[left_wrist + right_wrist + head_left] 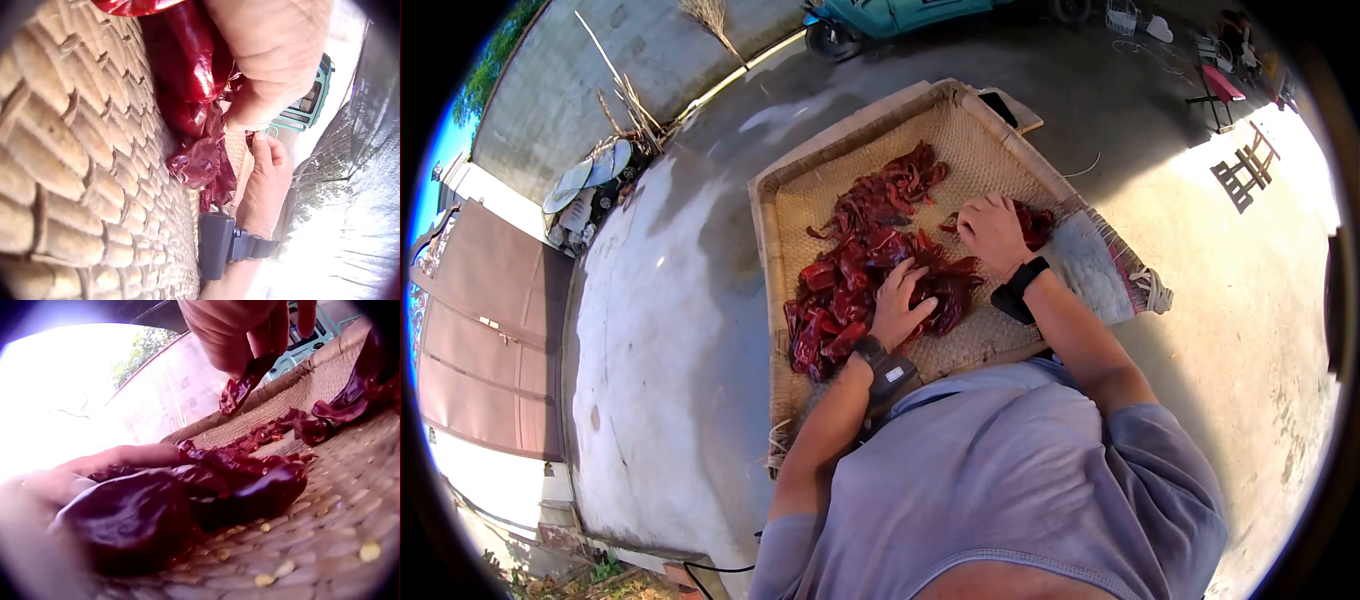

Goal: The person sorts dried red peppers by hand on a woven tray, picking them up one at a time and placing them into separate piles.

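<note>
My left fingers lie spread on the big heap of glossy red peppers, the thumb apart from the rest. My right fingers bend down beside a smaller cluster toward the right of my woven tray. Darker, shrivelled peppers lie beyond the big heap. Past the tray, a teal vehicle stands on the concrete floor.

— Can you read any lettering on your feed?

— None that I can make out. The black boxy left-wrist device carries a small white rectangular patch, too small for me to read from here.

— And the glossy teal vehicle?

— I can't read any lettering on it either.
</note>
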A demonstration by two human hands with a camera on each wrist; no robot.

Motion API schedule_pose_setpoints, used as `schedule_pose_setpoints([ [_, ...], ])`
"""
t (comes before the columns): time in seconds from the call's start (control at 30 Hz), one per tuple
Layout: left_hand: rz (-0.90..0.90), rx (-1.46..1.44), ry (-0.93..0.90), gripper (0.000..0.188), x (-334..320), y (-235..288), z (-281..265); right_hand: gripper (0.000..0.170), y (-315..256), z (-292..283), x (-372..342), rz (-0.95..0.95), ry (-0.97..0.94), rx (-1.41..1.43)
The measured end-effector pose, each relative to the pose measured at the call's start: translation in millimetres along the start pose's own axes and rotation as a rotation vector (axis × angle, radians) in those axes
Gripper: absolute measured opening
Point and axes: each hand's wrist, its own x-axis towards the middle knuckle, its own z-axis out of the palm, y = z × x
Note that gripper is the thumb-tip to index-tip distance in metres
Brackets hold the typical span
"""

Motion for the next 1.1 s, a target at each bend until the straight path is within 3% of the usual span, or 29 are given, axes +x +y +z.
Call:
schedule_pose_setpoints([
  [0.07,-0.074,-0.157,-0.015,0.064,2,-1,-1,0.008,6,-6,3,0.112,0.118,-0.098],
  [0.13,-0.157,-0.323,-0.037,0.063,4,2,-5,0.007,13,-7,0,0.19,0.098,-0.23],
  [0.2,-0.191,-0.284,-0.079,0.063,8,-1,-8,0.004,22,-7,-3,0.245,0.037,-0.348],
  [0.3,-0.228,-0.262,-0.1,0.062,13,0,-9,0.004,32,0,-8,0.237,0.117,-0.298],
  [0.4,-0.263,-0.205,-0.114,0.056,22,-1,-11,0.007,25,3,-3,0.14,0.07,-0.085],
  [0.6,-0.217,-0.112,-0.121,0.049,21,-2,-7,0.017,6,16,-7,-0.199,-0.222,0.025],
  [0.7,-0.14,-0.166,-0.109,0.052,16,-8,-6,0.019,8,29,-13,-0.229,-0.175,0.081],
  [0.8,-0.059,-0.2,-0.092,0.052,13,-17,-2,0.021,11,19,-8,-0.124,-0.558,0.113],
  [0.9,-0.082,-0.224,-0.05,0.048,11,-18,1,0.02,10,19,-10,-0.009,-0.405,0.164],
  [1.1,-0.039,0.03,-0.008,0.043,11,-13,6,0.018,11,0,-4,0.197,0.08,-0.267],
])
